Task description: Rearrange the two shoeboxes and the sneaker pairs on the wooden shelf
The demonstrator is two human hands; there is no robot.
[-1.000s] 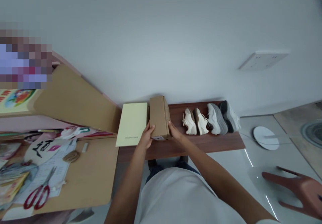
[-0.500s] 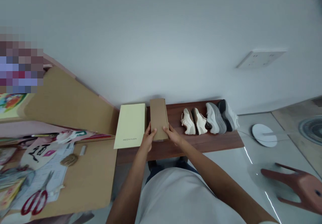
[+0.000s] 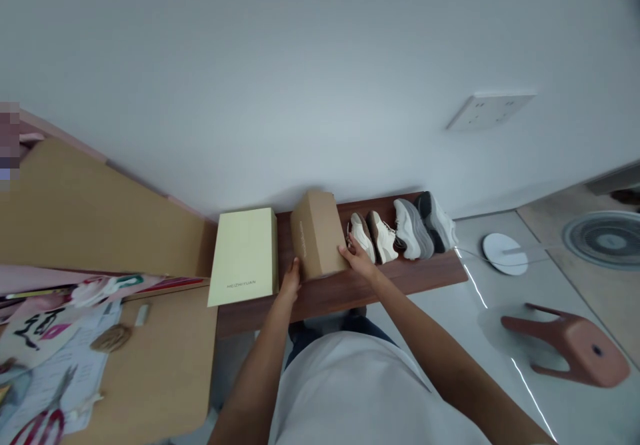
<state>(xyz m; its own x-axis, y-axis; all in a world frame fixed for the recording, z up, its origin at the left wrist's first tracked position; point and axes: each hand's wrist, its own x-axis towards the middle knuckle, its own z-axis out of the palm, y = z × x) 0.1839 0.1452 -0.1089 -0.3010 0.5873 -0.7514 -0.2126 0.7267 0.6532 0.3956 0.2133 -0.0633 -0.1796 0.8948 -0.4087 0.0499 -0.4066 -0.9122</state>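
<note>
A brown cardboard shoebox is tilted over the dark wooden bench, its lettered side facing left. My left hand grips its lower left edge, thumb up along the lettered side. On the opposite side my right hand presses against the lower right edge, close to the cream sneakers. To the left lies a pale yellow box marked MEIZHIYUAN, a small gap away from the brown one. Grey and white sneakers stand at the bench's right end.
At left is a cardboard-topped table with papers, a twine bundle and red-handled scissors. On the right floor stand a reddish-brown stool, a white disc-shaped base and a round fan. A wall socket is above.
The brown shoebox has tipped rightward between my hands, so its lettered left side now shows. My hands have moved farther apart. The whole view has shifted slightly to the right.
</note>
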